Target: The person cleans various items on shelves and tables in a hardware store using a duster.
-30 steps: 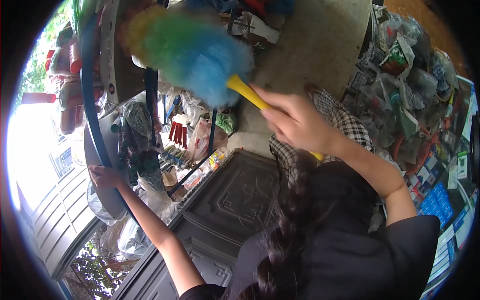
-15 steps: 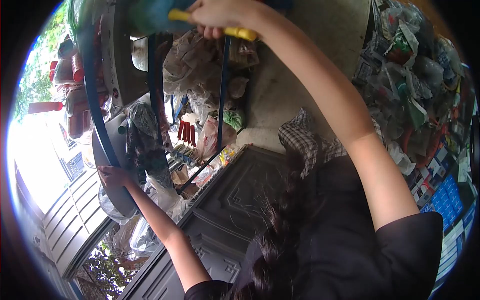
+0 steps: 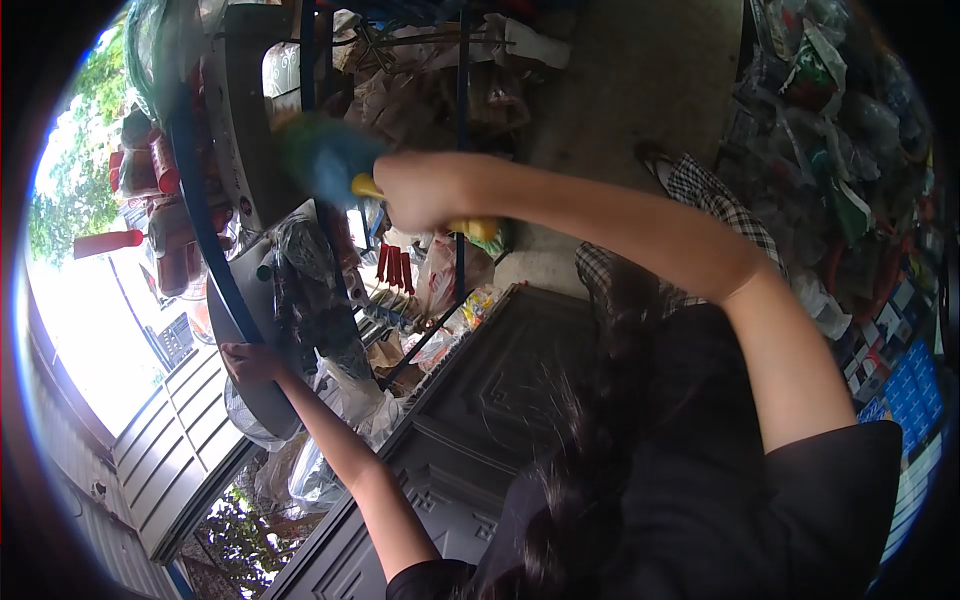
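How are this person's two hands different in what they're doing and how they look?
The right hand is closed around the yellow handle of a fluffy duster; the left hand is at the curved blue post, its grip unclear. The right hand appears higher in the view, the left hand lower. Both hands are bare.

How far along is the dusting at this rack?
No finished part can be confirmed: dust isn't discernible. In hand: the right hand holds the duster beside the grey panel; the left hand grips the blue frame. Possibly left: the row of red handles, away from the duster.
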Motion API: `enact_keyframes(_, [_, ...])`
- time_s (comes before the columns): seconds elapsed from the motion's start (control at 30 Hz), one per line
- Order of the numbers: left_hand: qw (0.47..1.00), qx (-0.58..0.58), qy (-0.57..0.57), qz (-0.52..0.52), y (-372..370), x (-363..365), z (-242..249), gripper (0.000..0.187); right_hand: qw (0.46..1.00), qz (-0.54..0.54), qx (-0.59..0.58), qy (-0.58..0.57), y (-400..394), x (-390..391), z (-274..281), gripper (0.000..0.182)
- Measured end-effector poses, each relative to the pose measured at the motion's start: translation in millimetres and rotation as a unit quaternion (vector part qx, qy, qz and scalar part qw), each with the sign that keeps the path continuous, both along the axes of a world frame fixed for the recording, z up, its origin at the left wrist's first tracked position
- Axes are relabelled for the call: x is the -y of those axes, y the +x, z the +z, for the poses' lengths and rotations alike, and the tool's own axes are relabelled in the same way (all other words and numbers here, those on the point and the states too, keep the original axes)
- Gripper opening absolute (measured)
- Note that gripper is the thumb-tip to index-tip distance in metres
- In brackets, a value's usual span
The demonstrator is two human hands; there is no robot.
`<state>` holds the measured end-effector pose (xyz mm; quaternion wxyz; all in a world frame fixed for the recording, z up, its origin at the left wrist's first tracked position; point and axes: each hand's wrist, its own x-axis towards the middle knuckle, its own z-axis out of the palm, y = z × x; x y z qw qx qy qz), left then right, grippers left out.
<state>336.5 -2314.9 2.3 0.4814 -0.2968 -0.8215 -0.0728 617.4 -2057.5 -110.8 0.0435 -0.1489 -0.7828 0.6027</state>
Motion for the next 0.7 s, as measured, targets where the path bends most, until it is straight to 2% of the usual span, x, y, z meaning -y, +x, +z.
enact_keyframes(0.03, [1.0,-0.001,-0.005,-0.001,-1,0,1,0.035,0.995,-0.023,-0.019,0.095,0,7,-2,0.023])
enact_keyframes(0.1, [1.0,-0.001,-0.005,0.0,-1,0,0,0.035,0.99,0.077,0.052,-0.105,14,-52,12,0.02])
enact_keyframes(0.13, [1.0,-0.001,-0.002,0.001,-1,1,-1,0.035,0.983,0.132,-0.124,-0.031,9,-96,-21,0.017])
enact_keyframes(0.2, [1.0,-0.007,-0.002,-0.003,-2,1,0,0.035,0.976,0.096,-0.197,-0.014,6,-121,-36,0.014])
enact_keyframes(0.27, [1.0,-0.015,-0.002,-0.012,-1,1,-1,0.034,0.989,-0.074,0.01,-0.129,19,-80,5,0.012])
enact_keyframes(0.3, [1.0,-0.009,0.009,-0.009,-3,-1,-1,0.035,0.995,-0.055,0.011,-0.085,20,-42,12,0.013])
enact_keyframes(0.4, [1.0,0.006,0.017,-0.003,-5,2,-1,0.035,0.998,-0.042,-0.043,-0.011,4,26,-26,0.016])
enact_keyframes(0.47, [1.0,0.008,0.012,-0.007,-7,4,-1,0.035,0.996,-0.042,-0.023,-0.071,23,-4,-7,0.021])
enact_keyframes(0.5, [1.0,0.005,0.008,-0.011,-5,6,-1,0.035,0.988,-0.034,0.025,-0.146,45,-49,15,0.024])
enact_keyframes(0.57, [1.0,-0.003,0.001,-0.023,-4,3,-1,0.036,0.974,-0.178,-0.019,-0.142,53,-84,-1,0.026])
enact_keyframes(0.67, [1.0,0.012,0.016,-0.015,1,0,-1,0.036,0.988,-0.153,0.009,-0.006,62,-72,18,0.017])
enact_keyframes(0.7, [1.0,0.012,0.016,-0.013,-1,-2,0,0.036,0.987,-0.15,0.052,-0.021,65,-56,30,0.025])
